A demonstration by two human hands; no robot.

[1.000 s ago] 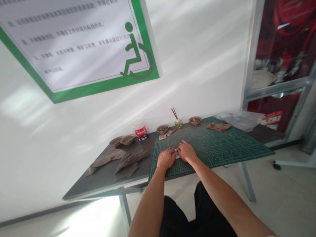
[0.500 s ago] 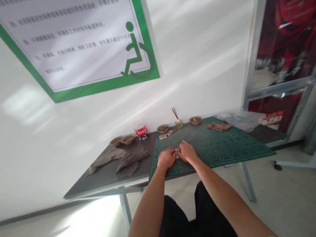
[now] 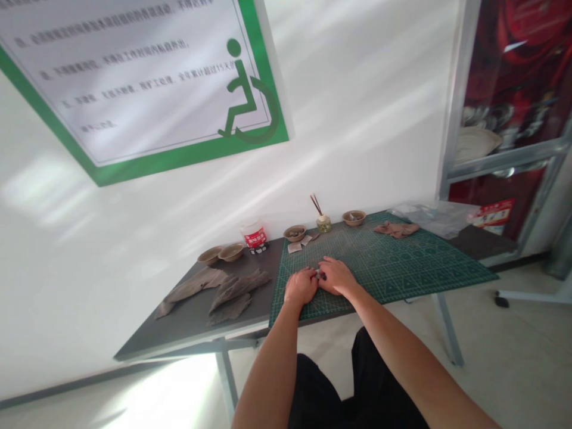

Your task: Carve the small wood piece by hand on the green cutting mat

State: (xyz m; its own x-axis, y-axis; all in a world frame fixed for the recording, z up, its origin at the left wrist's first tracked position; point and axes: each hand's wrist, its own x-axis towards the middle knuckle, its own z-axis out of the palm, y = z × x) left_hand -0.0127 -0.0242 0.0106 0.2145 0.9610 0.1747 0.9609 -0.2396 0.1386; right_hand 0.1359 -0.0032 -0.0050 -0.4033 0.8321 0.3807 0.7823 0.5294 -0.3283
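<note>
My left hand [image 3: 302, 286] rests on the green cutting mat [image 3: 393, 262], its fingers closed against a small pale piece [image 3: 318, 274]. Right beside it, my right hand [image 3: 334, 276] grips the same piece from the other side with curled fingers. Most of the piece is hidden by my fingers, and I cannot make out its kind. Just behind the hands, a few small pale squares [image 3: 295, 247] lie on the mat near a brown bowl [image 3: 295, 232] that holds small items.
Two brown bowls [image 3: 231, 252] and a red-labelled jar [image 3: 255, 236] stand at the left. Grey cloths [image 3: 236, 293] lie on the dark table. A reed diffuser [image 3: 323, 223], another bowl [image 3: 354, 218], a pinkish cloth [image 3: 397, 230] and a plastic bag [image 3: 440, 218] are along the back.
My right hand has shifted slightly left, closer to my left hand. Less of the pale piece shows between the fingers.
</note>
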